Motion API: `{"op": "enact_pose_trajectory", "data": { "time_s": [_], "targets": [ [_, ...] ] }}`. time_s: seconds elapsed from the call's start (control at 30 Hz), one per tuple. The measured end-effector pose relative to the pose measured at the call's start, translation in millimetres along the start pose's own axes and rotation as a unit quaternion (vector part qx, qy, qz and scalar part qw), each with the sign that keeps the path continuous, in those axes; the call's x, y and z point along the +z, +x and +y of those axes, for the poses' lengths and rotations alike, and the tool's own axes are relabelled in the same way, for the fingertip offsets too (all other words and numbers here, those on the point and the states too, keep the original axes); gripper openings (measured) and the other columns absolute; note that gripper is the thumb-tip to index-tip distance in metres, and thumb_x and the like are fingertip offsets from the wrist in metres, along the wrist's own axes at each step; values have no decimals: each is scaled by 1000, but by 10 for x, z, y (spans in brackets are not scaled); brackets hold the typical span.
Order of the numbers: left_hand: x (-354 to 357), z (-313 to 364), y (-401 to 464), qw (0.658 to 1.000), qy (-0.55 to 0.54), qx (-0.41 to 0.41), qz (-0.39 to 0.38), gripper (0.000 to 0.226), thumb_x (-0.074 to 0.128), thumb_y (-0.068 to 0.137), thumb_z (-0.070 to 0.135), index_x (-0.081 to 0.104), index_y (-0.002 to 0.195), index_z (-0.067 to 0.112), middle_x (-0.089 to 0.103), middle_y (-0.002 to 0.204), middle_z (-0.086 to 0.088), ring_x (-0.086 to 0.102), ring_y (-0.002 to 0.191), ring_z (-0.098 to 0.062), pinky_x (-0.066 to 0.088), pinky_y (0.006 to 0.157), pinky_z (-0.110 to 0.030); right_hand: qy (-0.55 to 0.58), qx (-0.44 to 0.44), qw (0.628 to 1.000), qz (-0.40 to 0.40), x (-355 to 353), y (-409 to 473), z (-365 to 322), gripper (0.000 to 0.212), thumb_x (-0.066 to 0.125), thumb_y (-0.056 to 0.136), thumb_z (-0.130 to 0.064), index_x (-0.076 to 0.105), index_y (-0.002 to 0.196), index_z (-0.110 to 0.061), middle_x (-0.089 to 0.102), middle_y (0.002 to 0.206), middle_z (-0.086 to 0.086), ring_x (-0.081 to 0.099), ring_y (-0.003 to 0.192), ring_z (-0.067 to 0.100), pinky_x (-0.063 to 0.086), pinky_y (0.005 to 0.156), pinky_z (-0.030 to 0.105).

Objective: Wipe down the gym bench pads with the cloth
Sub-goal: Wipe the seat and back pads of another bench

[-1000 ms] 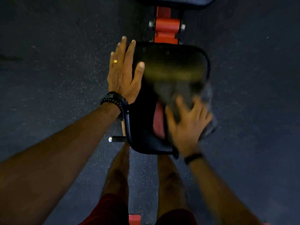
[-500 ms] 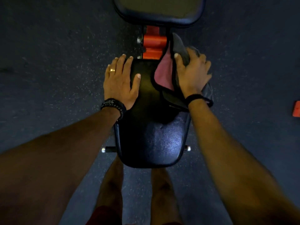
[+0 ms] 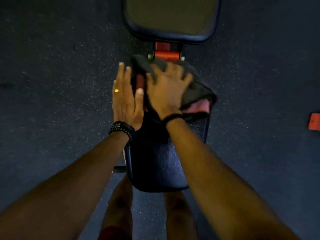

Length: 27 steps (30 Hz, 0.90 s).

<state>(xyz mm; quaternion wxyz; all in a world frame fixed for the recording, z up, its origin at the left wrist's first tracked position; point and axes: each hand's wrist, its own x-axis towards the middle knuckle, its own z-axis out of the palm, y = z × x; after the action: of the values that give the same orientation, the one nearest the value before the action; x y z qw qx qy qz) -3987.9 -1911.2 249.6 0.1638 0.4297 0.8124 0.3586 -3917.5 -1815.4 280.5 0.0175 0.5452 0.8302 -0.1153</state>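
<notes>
Dark speckled floor [image 3: 57,94] runs all round the bench, and the light is low. On the far end of the seat pad [image 3: 155,163] lies my cloth [image 3: 195,87], dark outside with a pink inner face showing at its right fold. My right hand [image 3: 166,90] presses flat on it with fingers spread, not curled round it. My left hand [image 3: 125,101] lies flat with straight fingers along the pad's left edge, just beside the right one, thumb almost touching it, and holds nothing. Beyond the cloth sits the red hinge [image 3: 166,55], and past that the back pad [image 3: 170,18], which I judge is not yet wiped.

What could go wrong: the cloth is bunched and only pinned under my palm, so a fast push toward the hinge could let it slip out and drop through the gap, or snag on the bolts there. Its right fold hangs past the pad's edge and may drag off. With my weight on the left hand at the very rim, that hand could slide off the slick pad. A small red thing [image 3: 314,121] lies on the floor at far right; I cannot tell what it is.

No brand, label or writing can be read anywhere
</notes>
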Motion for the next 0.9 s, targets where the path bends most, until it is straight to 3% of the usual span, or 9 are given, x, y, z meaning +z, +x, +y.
{"op": "enact_pose_trajectory", "data": {
  "time_s": [0.13, 0.17, 0.23, 0.3, 0.37, 0.43, 0.6, 0.77, 0.9],
  "targets": [
    [-198, -280, -210, 974, -80, -104, 186, 62, 30, 105, 42, 34, 145, -6, 32, 152, -26, 34, 142, -35, 31, 117, -41, -36, -211, 975, -67, 96, -172, -562, 43, 44, 92, -55, 59, 129, -39, 51, 139, 3, 40, 129, 25, 26, 100, 49],
    [-301, -347, -321, 973, -72, -123, 183, 60, 31, 105, 40, 34, 145, -6, 34, 152, -25, 35, 141, -32, 29, 117, -36, -34, -263, 962, -68, 104, -282, -529, 44, 47, 89, -58, 61, 126, -38, 51, 141, 4, 41, 129, 25, 26, 98, 48],
    [-503, -477, -501, 983, -44, -122, 129, 59, 32, 105, 38, 33, 147, -3, 36, 152, -21, 36, 141, -28, 28, 118, -43, 8, -320, 947, -41, 59, -382, -241, 44, 55, 83, -59, 66, 120, -37, 54, 139, 7, 47, 124, 28, 30, 92, 46],
    [-645, -526, -528, 989, -19, -127, 68, 58, 32, 104, 39, 33, 148, 1, 37, 153, -16, 36, 141, -27, 28, 115, -54, 25, -244, 969, -13, -9, -308, 199, 45, 58, 81, -59, 65, 119, -37, 56, 133, 7, 49, 119, 28, 32, 89, 45],
    [-704, -460, -499, 990, -4, -134, 33, 59, 32, 102, 40, 34, 148, 4, 38, 153, -14, 36, 141, -27, 28, 114, -56, 7, -33, 999, 10, -108, -345, 553, 46, 53, 84, -59, 60, 124, -37, 53, 132, 7, 47, 118, 31, 32, 89, 46],
    [-717, -298, -489, 993, 11, -116, -3, 57, 38, 100, 36, 36, 147, 5, 40, 152, -15, 38, 139, -30, 30, 114, -55, 4, 65, 997, 36, -148, -600, 636, 46, 53, 86, -57, 59, 125, -33, 51, 130, 12, 47, 115, 35, 34, 87, 48],
    [-820, 208, -666, 986, 95, -52, -127, 43, 57, 93, 21, 54, 134, 7, 46, 146, -15, 43, 133, -33, 33, 111, -47, 1, -188, 979, -77, -238, -1468, 1043, 45, 64, 83, -43, 52, 125, -34, 51, 123, 16, 50, 105, 38, 49, 78, 54],
    [-1185, 721, -986, 954, 154, -56, -253, 42, 62, 91, 18, 57, 131, 8, 47, 144, -12, 47, 129, -35, 38, 108, -49, 38, -14, 976, -214, -719, -1648, 953, 50, 62, 91, -30, 46, 138, -30, 37, 136, 14, 39, 124, 40, 48, 94, 54],
    [-1527, 1108, -1109, 937, 120, -117, -307, 46, 59, 94, 22, 49, 138, 12, 46, 141, -9, 50, 125, -32, 44, 100, -46, 113, -18, 953, -282, -1153, -1733, 684, 43, 62, 92, -31, 55, 134, -29, 45, 130, 14, 46, 122, 38, 48, 94, 46]
  ]
}}
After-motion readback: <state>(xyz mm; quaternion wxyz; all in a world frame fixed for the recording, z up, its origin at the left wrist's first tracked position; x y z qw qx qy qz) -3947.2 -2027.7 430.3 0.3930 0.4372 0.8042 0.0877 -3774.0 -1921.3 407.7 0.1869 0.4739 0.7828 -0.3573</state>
